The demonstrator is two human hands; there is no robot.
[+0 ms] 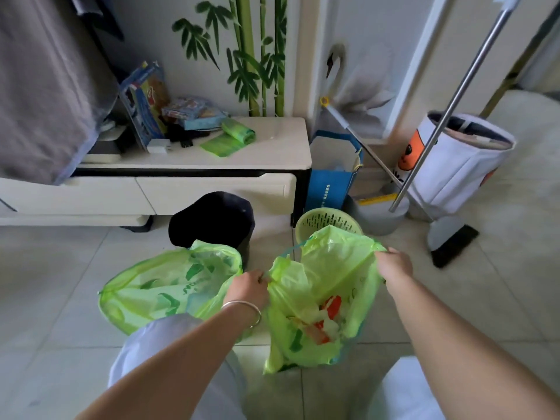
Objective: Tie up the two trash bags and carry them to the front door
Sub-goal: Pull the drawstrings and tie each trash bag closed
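Observation:
Two light green trash bags are on the tiled floor in front of me. The right bag [318,313] is held up with its mouth open, and red and white rubbish shows through it. My left hand [247,287] pinches the bag's left rim. My right hand [394,266] grips the right rim at the drawstring. The left bag [163,286] lies slumped on the floor beside my left forearm, its top open and loose, with neither hand on it.
A black bin [212,219] and a green slotted basket [328,221] stand just behind the bags. A low white cabinet [272,156] carries a roll of green bags [238,131]. A blue paper bag [328,189], a mop [424,140], a broom head [453,245] and a white hamper [460,165] crowd the right.

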